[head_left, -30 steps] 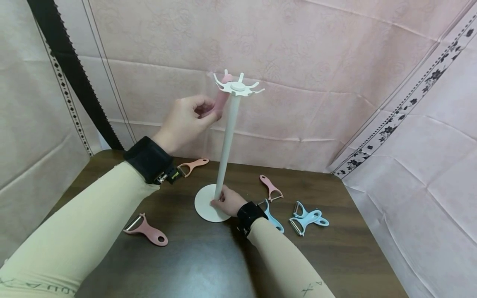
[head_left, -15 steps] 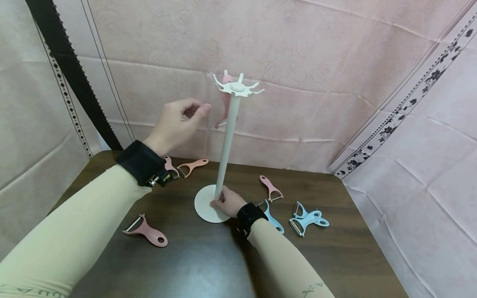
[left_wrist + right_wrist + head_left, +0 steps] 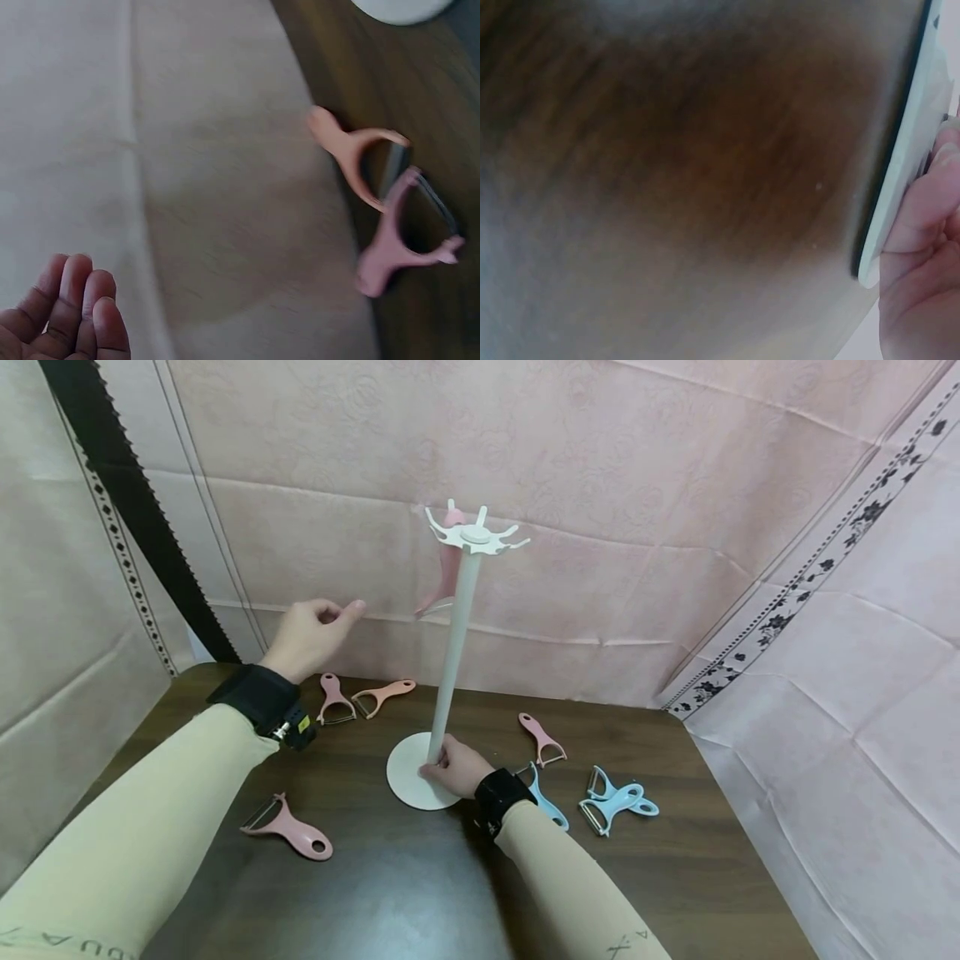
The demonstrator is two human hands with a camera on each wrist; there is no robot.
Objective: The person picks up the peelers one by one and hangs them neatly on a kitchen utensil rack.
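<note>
A white stand point(image 3: 456, 643) with a round base and a crown of hooks rises from the table. Low on its pole, my right hand point(image 3: 462, 767) grips it, thumb over the base; in the right wrist view the fingers point(image 3: 926, 202) lie against the base edge. From a rear left hook hangs a pink peeler point(image 3: 448, 568), blade end down. My left hand point(image 3: 309, 633) is in the air left of the stand, holding nothing, fingers loosely bent. Below it lie a pink peeler point(image 3: 332, 692) and an orange peeler point(image 3: 386, 693), also seen in the left wrist view.
Another pink peeler point(image 3: 296, 835) lies at the front left of the brown table point(image 3: 390, 893). Right of the stand are a pink peeler point(image 3: 537, 732), a blue peeler point(image 3: 547, 806) partly behind my wrist, and two overlapping blue peelers point(image 3: 615, 802). Pale curtains enclose the table.
My left hand has let go of the pink peeler, which now hangs from the hook, and has drawn back left and down. My right hand has stayed on the pole.
</note>
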